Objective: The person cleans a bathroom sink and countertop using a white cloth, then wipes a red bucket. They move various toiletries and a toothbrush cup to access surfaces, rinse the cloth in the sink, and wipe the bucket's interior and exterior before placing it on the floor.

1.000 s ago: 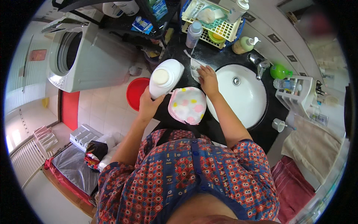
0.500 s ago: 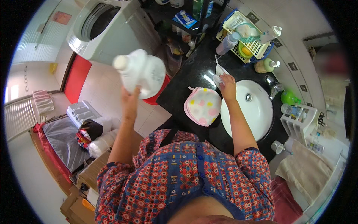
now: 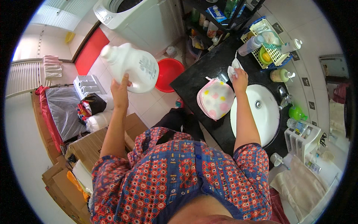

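Observation:
A large white plastic jug [image 3: 140, 71] with a moulded handle is held up over the floor, its cap end tilted to the left. My left hand [image 3: 120, 91] is closed round its handle. On the black counter [image 3: 192, 76], my right hand [image 3: 240, 79] pinches a crumpled white cloth [image 3: 233, 69], which has a thin pointed end reaching toward the back. Nearer to me, beside that wrist, lies a round white mesh bag [image 3: 216, 99] with pink and yellow dots and pink trim. My right forearm crosses the rim of the white sink [image 3: 270, 128].
A red basin [image 3: 170, 74] stands on the floor beyond the jug, near a white washing machine [image 3: 149, 28]. Behind the sink are a tap [image 3: 285, 99], a pump bottle [image 3: 280, 75] and a cream basket [image 3: 261, 46] of toiletries. Cardboard boxes [image 3: 87, 145] lie at my left.
The jug in my left hand has turned more side-on, and more of the red basin shows behind it. The whole view has shifted left. My right hand still has the cloth.

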Demonstrator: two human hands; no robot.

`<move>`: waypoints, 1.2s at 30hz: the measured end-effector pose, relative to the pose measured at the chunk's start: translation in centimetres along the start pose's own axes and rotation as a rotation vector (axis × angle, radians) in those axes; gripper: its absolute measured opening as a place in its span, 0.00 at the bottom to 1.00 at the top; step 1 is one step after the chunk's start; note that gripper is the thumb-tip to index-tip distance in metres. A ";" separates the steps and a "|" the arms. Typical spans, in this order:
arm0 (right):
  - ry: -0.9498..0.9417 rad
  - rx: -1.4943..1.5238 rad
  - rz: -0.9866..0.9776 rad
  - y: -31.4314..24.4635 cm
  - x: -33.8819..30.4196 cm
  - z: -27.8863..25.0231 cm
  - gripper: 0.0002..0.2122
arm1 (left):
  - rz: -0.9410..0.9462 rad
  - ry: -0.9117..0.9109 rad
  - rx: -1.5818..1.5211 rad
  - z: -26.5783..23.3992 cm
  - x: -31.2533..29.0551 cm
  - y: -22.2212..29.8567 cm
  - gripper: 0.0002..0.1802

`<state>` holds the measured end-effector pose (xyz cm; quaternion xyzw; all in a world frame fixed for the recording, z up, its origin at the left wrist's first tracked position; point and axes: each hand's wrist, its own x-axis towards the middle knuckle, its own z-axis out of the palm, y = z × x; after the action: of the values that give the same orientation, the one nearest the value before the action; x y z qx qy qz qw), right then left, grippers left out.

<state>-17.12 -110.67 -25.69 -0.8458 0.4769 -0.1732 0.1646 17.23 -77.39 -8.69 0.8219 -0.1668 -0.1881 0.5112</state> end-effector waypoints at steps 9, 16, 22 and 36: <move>-0.198 -0.189 -0.004 -4.9 0.9 1.3 0.22 | 0.049 0.056 0.328 -3.7 1.7 -3.9 0.18; -0.252 -0.258 0.087 -5.9 2.9 3.6 0.23 | -0.009 -0.053 0.101 -9.2 7.0 -6.1 0.19; -0.006 -0.225 0.070 -14.6 1.9 2.8 0.22 | -0.004 -0.224 -0.132 -13.0 13.0 -7.5 0.20; -0.331 0.718 -0.020 -44.7 -0.3 6.7 0.23 | -0.110 -0.994 -0.494 -4.2 16.9 -1.8 0.27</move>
<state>19.29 -87.64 -11.85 -0.7556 0.3449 -0.1921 0.5228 34.15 -81.32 -10.93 0.4976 -0.2956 -0.6129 0.5379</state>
